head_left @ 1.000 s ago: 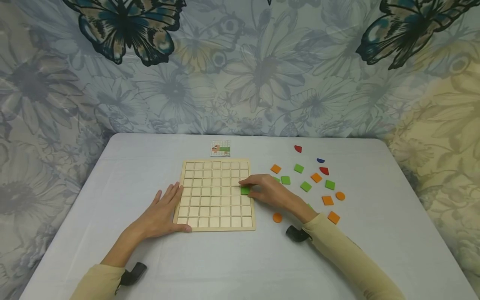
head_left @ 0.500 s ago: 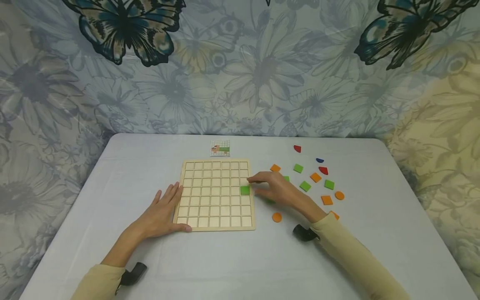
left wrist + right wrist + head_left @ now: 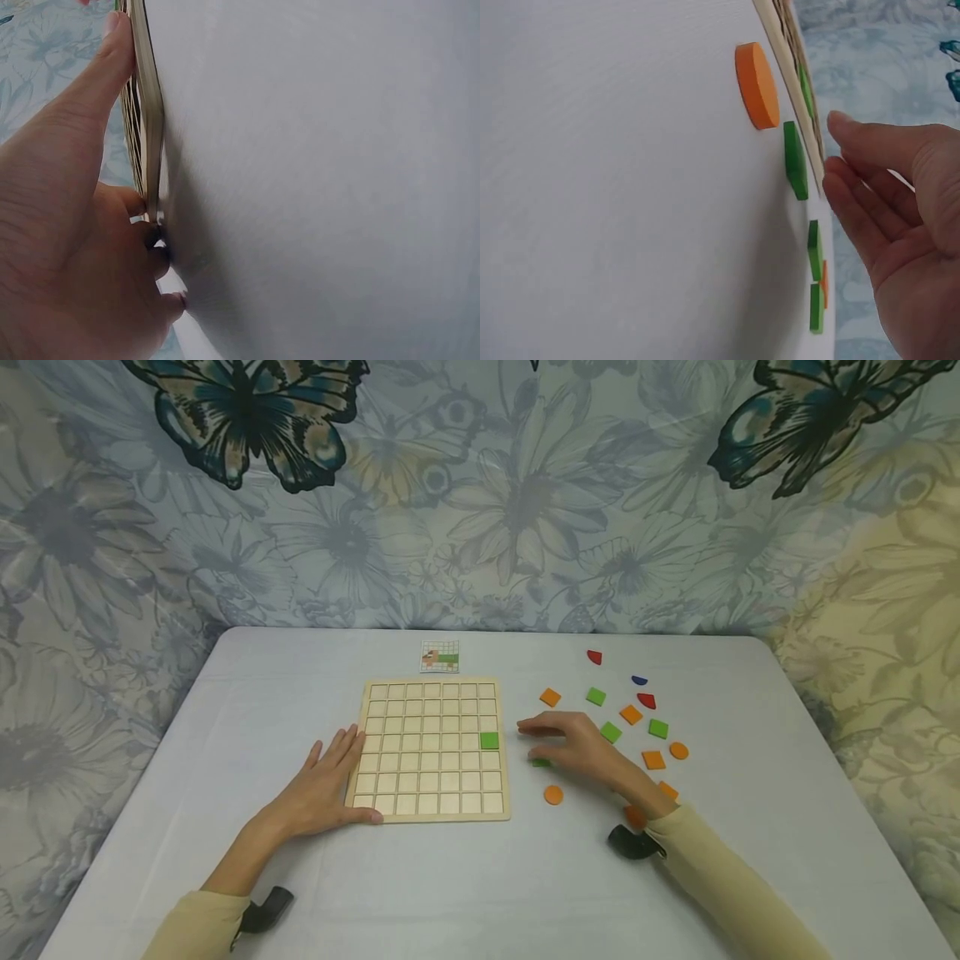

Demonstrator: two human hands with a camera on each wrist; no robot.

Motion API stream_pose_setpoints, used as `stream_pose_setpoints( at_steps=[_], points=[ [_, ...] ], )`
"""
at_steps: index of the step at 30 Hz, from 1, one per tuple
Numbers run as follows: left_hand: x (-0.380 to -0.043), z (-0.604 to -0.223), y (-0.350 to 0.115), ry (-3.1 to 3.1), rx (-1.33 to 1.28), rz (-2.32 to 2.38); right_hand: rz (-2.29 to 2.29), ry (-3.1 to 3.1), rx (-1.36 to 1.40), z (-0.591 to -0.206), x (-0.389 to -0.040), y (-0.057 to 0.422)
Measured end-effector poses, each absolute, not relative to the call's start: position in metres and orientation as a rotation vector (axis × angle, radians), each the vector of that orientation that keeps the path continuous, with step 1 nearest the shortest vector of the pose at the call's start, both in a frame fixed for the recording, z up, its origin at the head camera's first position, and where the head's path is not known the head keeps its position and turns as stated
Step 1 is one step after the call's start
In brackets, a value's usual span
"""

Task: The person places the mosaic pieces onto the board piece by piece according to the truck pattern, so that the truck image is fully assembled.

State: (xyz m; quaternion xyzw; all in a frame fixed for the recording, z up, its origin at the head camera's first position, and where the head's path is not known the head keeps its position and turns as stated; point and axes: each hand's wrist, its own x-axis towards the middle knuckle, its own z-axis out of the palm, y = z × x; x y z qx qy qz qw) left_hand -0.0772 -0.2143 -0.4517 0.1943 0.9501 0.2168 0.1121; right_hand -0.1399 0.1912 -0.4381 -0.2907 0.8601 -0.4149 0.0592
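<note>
A wooden grid board (image 3: 422, 762) lies on the table with one green square tile (image 3: 490, 741) in a cell of its rightmost column. Against the board's left side rests my left hand (image 3: 315, 789), fingers extended along the edge and thumb on the near-left corner. My right hand (image 3: 581, 747) hovers just right of the board, fingers loosely bent, thumb apart, nothing between them. Beneath it a green tile (image 3: 541, 762) is partly covered. In the right wrist view, green tiles (image 3: 796, 161) and an orange disc (image 3: 757, 85) lie on the table beside the board.
Behind the board lies a small printed pattern card (image 3: 439, 657). Loose pieces spread to the right: orange squares (image 3: 654, 760), green squares (image 3: 658, 728), orange discs (image 3: 678, 750), red pieces (image 3: 595, 657) and a blue piece (image 3: 639, 680). A patterned cloth wall (image 3: 480, 543) stands behind the table.
My right hand has let go of the green tile, which now shows fully in its cell, and has moved right, off the board. My left hand has stayed put.
</note>
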Motion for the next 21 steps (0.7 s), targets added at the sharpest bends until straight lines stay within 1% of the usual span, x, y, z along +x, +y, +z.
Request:
stream_pose_setpoints(
  at_steps=[11, 21],
  points=[
    [-0.077, -0.451, -0.213, 2.784, 0.572, 0.649, -1.26, 2.599, -0.764, -0.448, -0.13, 0.207],
    [-0.077, -0.453, -0.213, 2.788, 0.567, 0.657, -1.169, 2.644, -0.797, -0.449, -0.124, 0.208]
  ],
)
